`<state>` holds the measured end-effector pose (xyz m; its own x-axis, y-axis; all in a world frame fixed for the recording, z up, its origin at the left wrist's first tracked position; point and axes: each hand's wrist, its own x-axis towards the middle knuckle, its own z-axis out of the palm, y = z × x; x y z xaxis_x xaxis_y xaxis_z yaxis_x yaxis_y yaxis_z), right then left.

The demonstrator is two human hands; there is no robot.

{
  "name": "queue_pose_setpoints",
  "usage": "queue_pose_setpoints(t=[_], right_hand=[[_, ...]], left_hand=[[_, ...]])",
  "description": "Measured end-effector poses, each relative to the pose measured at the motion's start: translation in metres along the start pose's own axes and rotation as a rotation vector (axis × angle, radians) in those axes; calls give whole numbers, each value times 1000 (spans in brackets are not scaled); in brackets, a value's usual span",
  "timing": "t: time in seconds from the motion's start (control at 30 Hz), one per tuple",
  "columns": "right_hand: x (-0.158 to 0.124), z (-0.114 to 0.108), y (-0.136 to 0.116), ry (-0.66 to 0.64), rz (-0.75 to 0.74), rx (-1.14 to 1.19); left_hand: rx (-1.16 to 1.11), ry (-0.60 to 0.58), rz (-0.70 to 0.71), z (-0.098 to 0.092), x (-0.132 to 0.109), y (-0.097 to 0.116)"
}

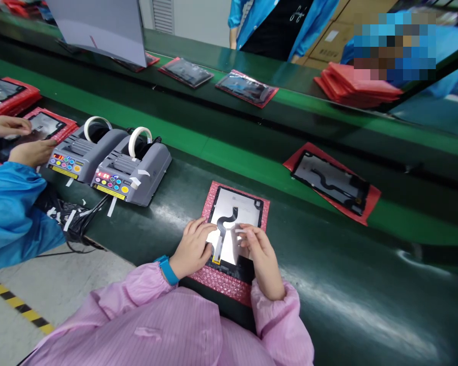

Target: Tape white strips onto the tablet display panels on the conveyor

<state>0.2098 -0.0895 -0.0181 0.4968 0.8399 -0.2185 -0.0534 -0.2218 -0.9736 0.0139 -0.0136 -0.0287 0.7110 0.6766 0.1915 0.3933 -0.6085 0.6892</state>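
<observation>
In front of me a tablet screen panel [244,202] lies back side up on a pink bubble-wrap bag [221,285]. A black S-shaped flex cable [222,222] runs over its silver back and ends in a yellow-edged tab at the lower left. My left hand [193,247] rests at the panel's left side, fingers stretched out near the cable, holding nothing visible. Over the panel's right part, my right hand [262,252] pinches a small whitish strip of tape [239,231] between thumb and finger. The strip is held just above or on the silver surface; I cannot tell which.
Two grey tape dispensers [132,168] stand to the left, beside a co-worker's hands [30,150] over another panel. A panel on a red bag [330,178] lies on the green belt at right. Farther back are more bagged panels [246,87] and stacked red bags [356,86].
</observation>
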Motion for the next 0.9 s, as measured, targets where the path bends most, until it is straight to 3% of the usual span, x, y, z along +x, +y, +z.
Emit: queue_pose_setpoints(t=[0.1,0.2,0.9], right_hand=[[2,0,0,72,92,306],[5,-2,0,107,127,429],[4,0,5,85,117,360]], left_hand=[[3,5,-4,2,-1,-1],[10,1,-4,2,-1,-2],[16,-5,10,1,0,-1]])
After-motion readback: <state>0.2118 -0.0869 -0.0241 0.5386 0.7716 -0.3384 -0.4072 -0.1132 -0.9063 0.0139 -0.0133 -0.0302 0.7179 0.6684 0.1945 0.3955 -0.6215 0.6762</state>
